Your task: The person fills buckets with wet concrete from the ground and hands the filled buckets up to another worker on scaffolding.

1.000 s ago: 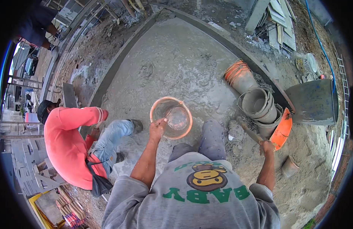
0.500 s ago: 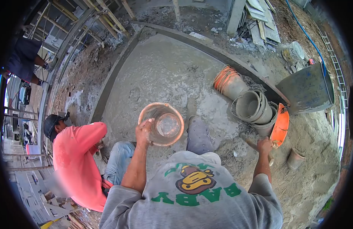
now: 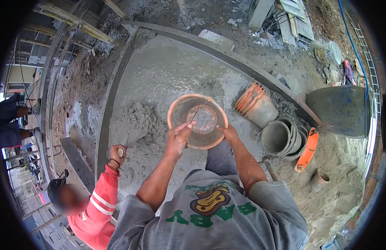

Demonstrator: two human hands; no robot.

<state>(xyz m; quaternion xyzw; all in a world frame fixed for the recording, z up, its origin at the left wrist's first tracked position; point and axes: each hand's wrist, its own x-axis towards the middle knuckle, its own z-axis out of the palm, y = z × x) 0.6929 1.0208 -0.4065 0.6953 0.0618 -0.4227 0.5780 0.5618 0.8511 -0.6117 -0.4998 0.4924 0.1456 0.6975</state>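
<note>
"What's just changed?"
"The right hand (image 3: 231, 135) has left the orange curved piece (image 3: 307, 151) for the bucket (image 3: 205, 121), so both hands now steady it above the wet concrete (image 3: 180, 75)."
"And the fingers?"
"The left hand (image 3: 178, 139) has its fingers closed on the near rim; the right's close there too, thumb inside, the rest partly hidden."
"Anything in the way?"
"Stacked buckets (image 3: 280, 137) crowd the right. Leftward, a co-worker's hand (image 3: 117, 156) grips a tool handle (image 3: 120, 152)."

Forearms (image 3: 158, 177) forward, left hand (image 3: 179, 137) and right hand (image 3: 230, 132) apart, fingers (image 3: 188, 125) curled.
</note>
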